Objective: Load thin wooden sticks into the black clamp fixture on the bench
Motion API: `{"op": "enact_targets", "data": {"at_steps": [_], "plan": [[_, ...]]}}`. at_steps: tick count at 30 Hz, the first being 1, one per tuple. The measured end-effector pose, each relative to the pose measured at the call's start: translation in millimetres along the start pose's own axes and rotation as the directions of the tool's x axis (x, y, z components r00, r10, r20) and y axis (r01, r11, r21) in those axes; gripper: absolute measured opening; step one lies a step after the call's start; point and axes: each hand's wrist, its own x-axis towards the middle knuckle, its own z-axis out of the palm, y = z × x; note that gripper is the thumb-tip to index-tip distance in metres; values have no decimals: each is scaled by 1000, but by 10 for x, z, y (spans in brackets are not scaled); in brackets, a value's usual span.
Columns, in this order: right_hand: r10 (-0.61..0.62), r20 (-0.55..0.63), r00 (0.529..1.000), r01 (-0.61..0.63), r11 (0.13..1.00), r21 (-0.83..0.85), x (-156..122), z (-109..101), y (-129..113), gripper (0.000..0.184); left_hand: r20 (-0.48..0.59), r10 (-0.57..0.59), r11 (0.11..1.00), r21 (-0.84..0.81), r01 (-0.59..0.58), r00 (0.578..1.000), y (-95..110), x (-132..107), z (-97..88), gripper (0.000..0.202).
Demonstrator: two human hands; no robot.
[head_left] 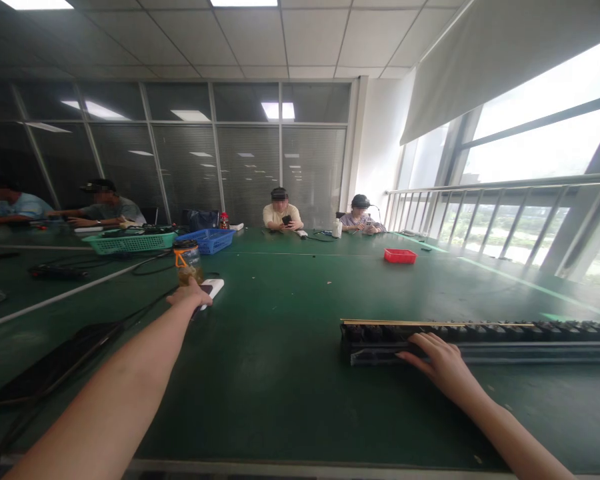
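Note:
At the left, my left hand (189, 293) lies with its fingers apart over a white device (215, 287) with a dark top part. Right behind that hand stands a clear bottle (187, 263) with a dark lid, an orange strap and brownish contents; whether the fingers touch it I cannot tell. On the right, my right hand (437, 357) is closed on a long black tray (395, 353), fingers over the top and thumb at the front side. Several dark pieces sit in a row along the tray, and a thin yellowish strip (380, 323) runs along its far edge.
A dark tablet-like slab (55, 363) and cables lie at the left. Beyond are a green basket (130, 243), a blue basket (207, 240) and a red box (400, 256). Several people sit around the green table (280, 373). A railing (505, 200) borders the windows.

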Motion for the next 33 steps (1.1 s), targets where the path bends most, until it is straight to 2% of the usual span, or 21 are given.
{"op": "enact_targets", "data": {"at_steps": [3,10,17,26,29,33], "plan": [[10,7,1000,-10,1000,14,-3,5,-5,48,2,-81,992,92,81,997,-46,-10,-32,102],[15,17,1000,-16,1000,16,7,23,-3,49,61,-39,993,113,32,997,-223,-61,-138,99],[-17,-8,1000,17,1000,-10,0,57,-14,50,87,-4,993,118,-6,996,-486,7,-93,106],[-3,10,1000,3,1000,13,-7,86,-13,50,74,-46,992,123,37,996,-709,-21,-106,108],[10,27,1000,-10,1000,20,-12,109,-9,49,73,-52,992,118,43,996,-750,-66,-145,109],[21,36,999,-22,999,33,-19,117,-8,48,49,-61,993,102,55,997,-701,-130,-181,109]]}}
